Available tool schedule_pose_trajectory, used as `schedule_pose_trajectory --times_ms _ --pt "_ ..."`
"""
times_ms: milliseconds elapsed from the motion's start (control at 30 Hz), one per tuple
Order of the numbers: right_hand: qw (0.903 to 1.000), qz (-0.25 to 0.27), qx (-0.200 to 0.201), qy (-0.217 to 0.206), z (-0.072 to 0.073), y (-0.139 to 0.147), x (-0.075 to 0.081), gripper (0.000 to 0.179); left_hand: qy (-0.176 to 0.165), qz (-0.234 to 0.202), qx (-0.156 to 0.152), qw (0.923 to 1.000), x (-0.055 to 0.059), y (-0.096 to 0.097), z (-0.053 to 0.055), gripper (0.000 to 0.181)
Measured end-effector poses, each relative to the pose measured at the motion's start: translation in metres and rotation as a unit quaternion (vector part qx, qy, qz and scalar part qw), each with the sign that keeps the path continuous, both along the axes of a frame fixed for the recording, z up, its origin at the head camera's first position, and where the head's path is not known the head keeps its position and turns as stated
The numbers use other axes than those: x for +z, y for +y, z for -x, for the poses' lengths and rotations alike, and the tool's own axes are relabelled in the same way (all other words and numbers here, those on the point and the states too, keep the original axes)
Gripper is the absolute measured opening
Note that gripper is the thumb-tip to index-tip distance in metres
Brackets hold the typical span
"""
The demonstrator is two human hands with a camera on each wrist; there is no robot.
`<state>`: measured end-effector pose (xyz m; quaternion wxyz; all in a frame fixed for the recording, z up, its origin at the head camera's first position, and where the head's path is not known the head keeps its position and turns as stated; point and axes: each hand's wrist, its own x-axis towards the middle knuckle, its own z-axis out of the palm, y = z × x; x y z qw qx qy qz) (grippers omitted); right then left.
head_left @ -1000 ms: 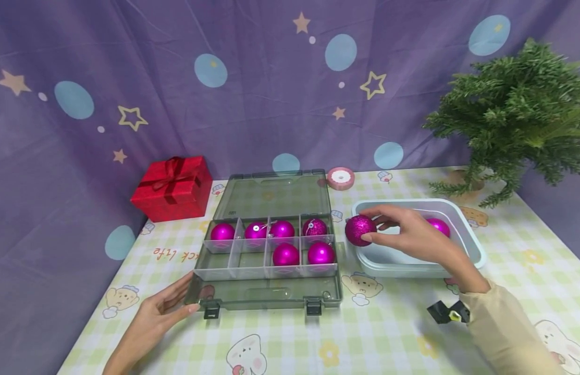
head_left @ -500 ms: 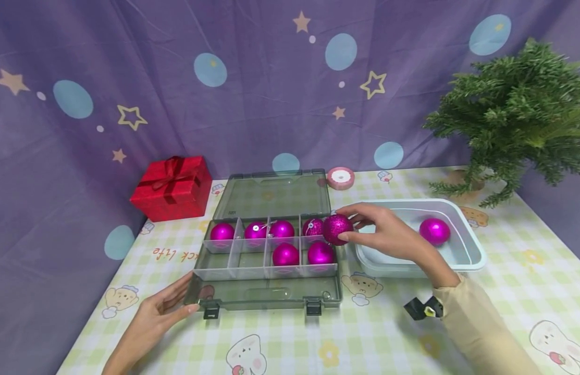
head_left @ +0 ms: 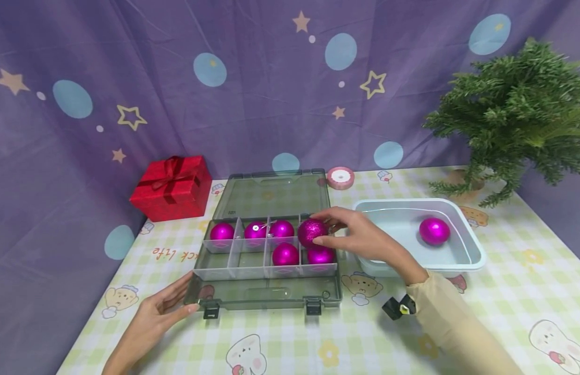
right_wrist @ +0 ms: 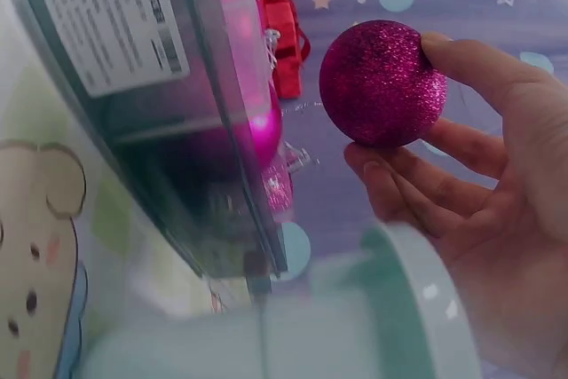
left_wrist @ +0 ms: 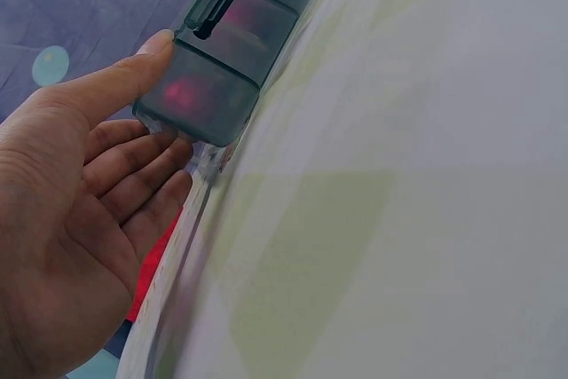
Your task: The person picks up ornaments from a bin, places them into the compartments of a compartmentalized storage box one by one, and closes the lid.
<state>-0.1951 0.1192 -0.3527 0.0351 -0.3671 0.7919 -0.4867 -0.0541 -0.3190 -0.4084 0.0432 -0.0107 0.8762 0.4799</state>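
My right hand (head_left: 365,237) pinches a glittery magenta Christmas bauble (head_left: 311,232) between thumb and fingers, above the back right compartment of a clear grey divided box (head_left: 245,291). In the right wrist view, the glitter bauble (right_wrist: 377,86) stands clear of the box's side. My left hand (head_left: 151,312) rests at the box's front left corner, thumb on the front and relaxed fingers along the side (left_wrist: 164,161). Several magenta baubles (head_left: 285,254) sit in compartments, some with silver caps. The glitter bauble in the back right compartment is hidden behind the held one in the head view.
The box's lid (head_left: 275,195) lies back behind it. To the right stands a pale blue bin (head_left: 383,221) with one shiny magenta bauble (head_left: 434,231) in it. A pink ribbon spool (head_left: 340,178), red gift box (head_left: 172,190) and small artificial tree (head_left: 515,120) stand at the back.
My right hand has carried the glitter bauble leftward from over the bin to over the back right compartment of the box. My left hand has stayed at the corner.
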Motion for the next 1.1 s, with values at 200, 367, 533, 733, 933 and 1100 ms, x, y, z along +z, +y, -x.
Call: schedule_pose_trajectory --times_ms 200,367,533,733,933,1100 --pt "0.9999 0.000 0.009 -0.008 0.001 -0.017 -0.001 0.047 -0.003 -0.003 0.003 1.0000 -0.001 0.000 -0.001 0.076" --pt "0.9996 0.001 0.021 -0.017 0.003 -0.030 -0.004 0.047 0.002 -0.006 0.000 1.0000 -0.001 0.000 -0.001 0.076" --pt "0.9995 -0.012 0.026 -0.013 0.003 -0.041 -0.004 0.047 0.011 -0.008 -0.004 0.9999 -0.001 -0.001 0.000 0.074" --pt "0.9989 -0.022 0.039 0.015 0.005 -0.055 -0.005 0.047 0.012 -0.005 -0.005 0.9999 -0.001 -0.001 0.000 0.074" --pt "0.9980 -0.032 0.046 0.029 0.007 -0.069 -0.002 0.046 0.009 -0.007 -0.002 0.9999 -0.001 -0.001 0.000 0.073" --pt "0.9978 -0.038 0.050 0.020 0.008 -0.078 0.001 0.049 0.011 0.003 -0.001 0.9999 -0.001 -0.001 0.000 0.073"
